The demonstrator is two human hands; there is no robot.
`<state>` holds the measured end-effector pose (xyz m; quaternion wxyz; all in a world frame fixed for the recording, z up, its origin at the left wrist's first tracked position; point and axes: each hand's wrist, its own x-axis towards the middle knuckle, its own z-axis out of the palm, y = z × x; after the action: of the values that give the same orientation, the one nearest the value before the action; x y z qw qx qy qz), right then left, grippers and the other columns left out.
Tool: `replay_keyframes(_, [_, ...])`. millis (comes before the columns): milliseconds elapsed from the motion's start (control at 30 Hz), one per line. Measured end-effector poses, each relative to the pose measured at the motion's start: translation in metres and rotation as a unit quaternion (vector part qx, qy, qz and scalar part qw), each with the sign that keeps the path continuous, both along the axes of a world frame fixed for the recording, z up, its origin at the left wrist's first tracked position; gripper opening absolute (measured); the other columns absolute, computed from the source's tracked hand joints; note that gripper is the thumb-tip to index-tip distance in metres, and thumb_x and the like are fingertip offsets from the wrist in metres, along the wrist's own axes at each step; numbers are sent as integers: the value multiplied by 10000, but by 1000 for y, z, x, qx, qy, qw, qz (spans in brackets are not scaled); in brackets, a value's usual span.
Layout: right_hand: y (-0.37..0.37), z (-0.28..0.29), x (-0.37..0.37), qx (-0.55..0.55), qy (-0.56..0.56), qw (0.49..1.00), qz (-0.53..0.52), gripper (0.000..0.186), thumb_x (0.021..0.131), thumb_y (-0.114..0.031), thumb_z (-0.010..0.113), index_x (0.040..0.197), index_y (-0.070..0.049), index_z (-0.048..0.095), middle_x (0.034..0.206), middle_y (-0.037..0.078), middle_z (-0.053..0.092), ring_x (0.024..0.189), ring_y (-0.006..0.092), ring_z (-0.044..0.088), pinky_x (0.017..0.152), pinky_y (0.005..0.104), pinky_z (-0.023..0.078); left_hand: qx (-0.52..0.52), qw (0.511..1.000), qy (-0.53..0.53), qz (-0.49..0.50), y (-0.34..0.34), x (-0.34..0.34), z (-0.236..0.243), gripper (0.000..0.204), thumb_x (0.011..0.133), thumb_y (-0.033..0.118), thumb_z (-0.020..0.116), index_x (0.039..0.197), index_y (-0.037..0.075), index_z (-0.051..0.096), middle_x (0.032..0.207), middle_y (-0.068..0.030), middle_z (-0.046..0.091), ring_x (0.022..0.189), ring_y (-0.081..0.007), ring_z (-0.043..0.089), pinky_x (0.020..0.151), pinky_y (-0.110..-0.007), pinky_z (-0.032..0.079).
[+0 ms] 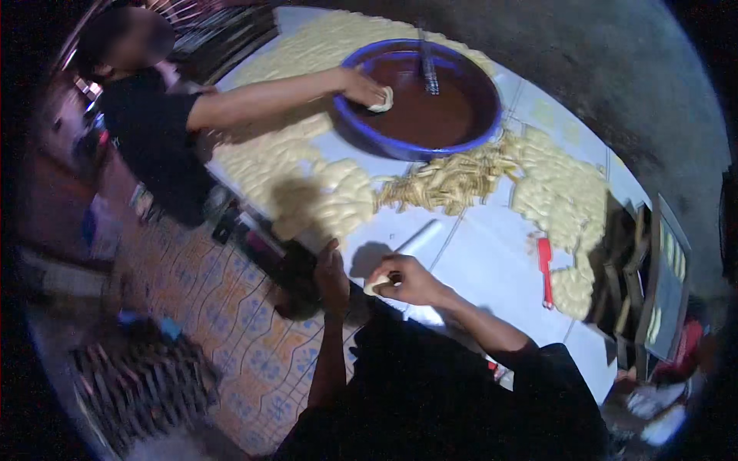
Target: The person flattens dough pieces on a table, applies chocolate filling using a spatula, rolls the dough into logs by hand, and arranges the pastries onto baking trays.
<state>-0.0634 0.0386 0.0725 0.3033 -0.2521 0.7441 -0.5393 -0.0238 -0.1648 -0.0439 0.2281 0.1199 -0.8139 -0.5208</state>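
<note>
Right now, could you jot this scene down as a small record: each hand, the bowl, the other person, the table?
Right hand: closed around a pale piece
Left hand: raised near the table edge; grip unclear
Bowl: blue, brown contents, utensil in it
Co-worker's hand: over the bowl's left side, with another pale piece
Table: white, pale pieces spread left and right
Heap: yellowish-brown, on the bowl's near side
Red tool: lying at right

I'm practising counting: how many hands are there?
3: the left hand, near the picture's middle; the right hand beside it, holding dough; a co-worker's hand at the blue bowl. The co-worker's other hand may be hidden.
</note>
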Motion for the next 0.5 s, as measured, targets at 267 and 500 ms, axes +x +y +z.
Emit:
replay_keyframes(267, [120,19,51,10,348,922,-168,352,911,-80,698,1253,-5,661,1253,166,619,1165,331,638,958,412,553,585,737,-186,-284,153,-6,76,318,1056,267,596,1293,54,586,1159,-74,646,928,-127,620,859,-320,547])
replay_keyframes(500, [158,-35,82,-8,127,817,-562,257,903,-58,665,1149,-25,732,1026,179,699,972,310,694,834,392,546,128,903,-220,-347,236,0,99,213,1031,181,601,1140,23,693,1005,-117,675,851,-240,665,704,-351,532])
